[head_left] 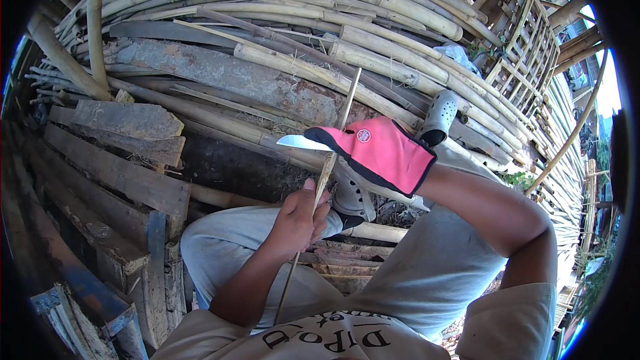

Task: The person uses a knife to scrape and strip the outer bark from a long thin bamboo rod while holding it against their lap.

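My bare left hand [301, 219] is closed round a thin bamboo strip [325, 175], its thumb lying along it. The strip slants from near my lap up and away, past my right hand. A pink and black glove covers my right hand [383, 155], which grips a knife [300, 143]. Its pale blade points left and crosses the strip a little beyond my left hand; the handle is hidden in the glove. I cannot tell whether the edge is biting into the strip.
Long bamboo poles [400, 7] lie stacked across the far side. Weathered planks [120, 180] are piled on the left. Upright poles [97, 23] stand at the far left, and a bamboo lattice [527, 40] at the far right. My grey clogs [441, 112] rest among the poles.
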The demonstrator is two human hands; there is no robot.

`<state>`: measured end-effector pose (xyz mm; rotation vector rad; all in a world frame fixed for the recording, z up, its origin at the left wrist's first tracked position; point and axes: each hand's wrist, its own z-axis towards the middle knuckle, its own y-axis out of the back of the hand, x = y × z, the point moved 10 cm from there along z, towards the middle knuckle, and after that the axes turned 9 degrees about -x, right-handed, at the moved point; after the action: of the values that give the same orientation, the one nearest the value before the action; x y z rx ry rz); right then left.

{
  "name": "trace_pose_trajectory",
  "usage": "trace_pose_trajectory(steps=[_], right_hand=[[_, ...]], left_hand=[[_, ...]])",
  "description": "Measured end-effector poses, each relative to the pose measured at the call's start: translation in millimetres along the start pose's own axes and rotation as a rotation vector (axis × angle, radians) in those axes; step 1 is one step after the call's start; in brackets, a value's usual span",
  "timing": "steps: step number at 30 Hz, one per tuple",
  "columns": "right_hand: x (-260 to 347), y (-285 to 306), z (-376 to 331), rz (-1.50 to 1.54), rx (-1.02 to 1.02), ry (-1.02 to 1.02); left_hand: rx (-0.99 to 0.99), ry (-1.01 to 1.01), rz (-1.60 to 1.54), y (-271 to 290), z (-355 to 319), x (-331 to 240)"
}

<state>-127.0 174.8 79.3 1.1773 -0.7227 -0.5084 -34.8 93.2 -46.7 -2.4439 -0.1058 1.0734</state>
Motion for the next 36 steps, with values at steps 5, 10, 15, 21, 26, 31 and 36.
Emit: trace_pose_trajectory(steps=[5, 10, 15, 21, 26, 31, 36], right_hand=[[-17.6, -22.4, -6.8, 0.029, 0.088, 0.052], [-43.1, -86.4, -61.6, 1.505, 0.67, -1.025], [-0.6, -78.5, -55.4, 1.596, 0.93, -0.869], [5.5, -49.8, -71.4, 1.104, 1.274, -0.635], [-80.9, 17.6, -21.6, 1.022, 0.381, -1.03], [-132.1, 66.1, -6.1, 1.052, -0.305, -1.0], [-114.3, 61.0, 12.3, 0.391, -0.158, -0.839]], left_hand=[[0.017, 0.048, -0.039, -0.4, -1.4, 2.8], [0.061, 0.097, -0.042, -8.0, -4.8, 1.6], [0.049, 0.054, -0.044, -0.3, -3.8, -6.5], [-0.08, -0.092, 0.011, 23.7, 7.2, -18.5], [-0.1, -0.014, -0.098, 35.6, 7.4, -20.3], [-0.093, -0.024, -0.096, 30.0, 7.9, -22.0], [-0.051, -0.006, -0.092, 22.9, 9.2, -17.9]])
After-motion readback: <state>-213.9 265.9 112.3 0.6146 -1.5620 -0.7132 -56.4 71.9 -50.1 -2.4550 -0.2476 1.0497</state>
